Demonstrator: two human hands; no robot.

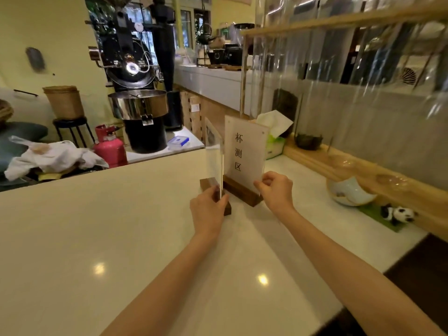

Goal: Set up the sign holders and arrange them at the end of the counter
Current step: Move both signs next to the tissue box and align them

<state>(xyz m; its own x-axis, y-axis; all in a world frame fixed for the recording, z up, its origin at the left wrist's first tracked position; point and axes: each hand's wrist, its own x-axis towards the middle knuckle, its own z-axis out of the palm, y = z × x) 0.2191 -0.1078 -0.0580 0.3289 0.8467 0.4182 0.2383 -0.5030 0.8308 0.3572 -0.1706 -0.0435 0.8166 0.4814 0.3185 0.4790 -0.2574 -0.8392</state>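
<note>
Counter (121, 226): holders (244, 151) btwn hands (208, 209)

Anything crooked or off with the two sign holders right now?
Yes. The left holder is turned edge-on, its clear panel nearly at right angles to the printed sign beside it, so they don't face the same way. The left hand grips its base, the right hand pinches the sign's lower corner. No damage visible.
</note>
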